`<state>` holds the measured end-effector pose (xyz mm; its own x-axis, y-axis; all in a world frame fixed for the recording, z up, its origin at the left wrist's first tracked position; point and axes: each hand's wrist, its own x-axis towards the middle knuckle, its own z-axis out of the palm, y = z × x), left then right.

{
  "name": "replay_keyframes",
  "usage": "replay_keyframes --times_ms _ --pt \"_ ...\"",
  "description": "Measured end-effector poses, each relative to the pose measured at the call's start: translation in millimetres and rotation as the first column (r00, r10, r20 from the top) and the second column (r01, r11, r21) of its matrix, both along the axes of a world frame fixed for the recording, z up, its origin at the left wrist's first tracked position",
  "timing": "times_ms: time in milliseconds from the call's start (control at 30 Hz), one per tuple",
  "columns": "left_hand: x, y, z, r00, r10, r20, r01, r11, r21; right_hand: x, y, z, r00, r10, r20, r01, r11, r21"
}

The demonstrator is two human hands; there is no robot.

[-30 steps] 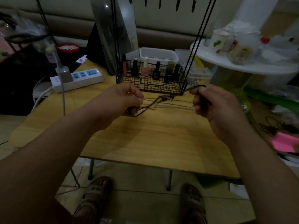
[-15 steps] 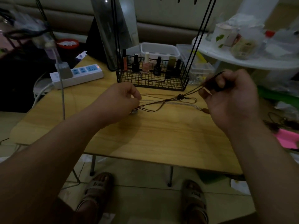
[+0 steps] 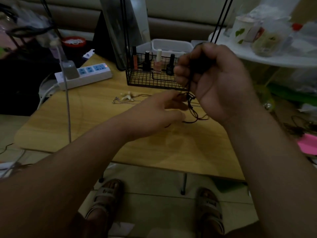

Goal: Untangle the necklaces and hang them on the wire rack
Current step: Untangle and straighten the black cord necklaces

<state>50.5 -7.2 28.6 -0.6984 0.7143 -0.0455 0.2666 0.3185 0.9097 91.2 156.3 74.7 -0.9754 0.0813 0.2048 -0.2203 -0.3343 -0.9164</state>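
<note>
A dark cord necklace (image 3: 193, 109) hangs in loops from my right hand (image 3: 211, 79), which is raised above the wooden table (image 3: 103, 134) and grips the cord's upper end in curled fingers. My left hand (image 3: 161, 109) is just left of the hanging loops with its fingers stretched toward them; the fingertips look to touch the cord, but blur hides any pinch. A silver chain necklace (image 3: 123, 102) with a pale pendant (image 3: 127, 97) lies on the table to the left. The black wire rack (image 3: 147, 78) stands at the table's back, its uprights rising out of view.
Nail polish bottles (image 3: 157, 60) stand in the rack's basket. A white power strip (image 3: 85, 74) with a plugged cable lies at the back left. A white side table (image 3: 274, 54) with clutter is at the right. My sandalled feet (image 3: 106, 200) are below the table's front edge.
My right hand has risen and moved left, lifting the dark cord off the table. My left hand has opened and moved right. The silver chain now lies uncovered on the left.
</note>
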Motion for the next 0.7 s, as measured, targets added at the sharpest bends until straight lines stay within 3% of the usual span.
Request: replay_keyframes --times_ms 167,333,433,500,700 --pt "-8 -9 1 0.999 0.031 0.04 -0.034 0.996 0.083 -9 10 -1 0.999 -0.015 0.037 0.021 0.984 -0.179" --pt "-10 -8 -10 0.989 0.143 0.048 -0.147 0.984 0.102 -6 11 -5 0.997 0.051 0.05 -0.038 0.973 -0.227" --pt "-6 -1 -9 0.992 0.024 0.125 -0.046 0.983 0.175 -7 3 -4 0.99 0.14 0.014 -0.133 0.963 -0.233" --pt "-4 1 -9 0.995 -0.012 0.095 -0.004 0.986 0.164 -8 2 -4 0.988 0.156 0.001 -0.151 0.961 -0.233" --pt "-10 -13 -7 0.992 -0.02 0.127 0.003 0.991 0.132 -7 25 -4 0.996 -0.06 0.072 0.081 0.934 -0.348"
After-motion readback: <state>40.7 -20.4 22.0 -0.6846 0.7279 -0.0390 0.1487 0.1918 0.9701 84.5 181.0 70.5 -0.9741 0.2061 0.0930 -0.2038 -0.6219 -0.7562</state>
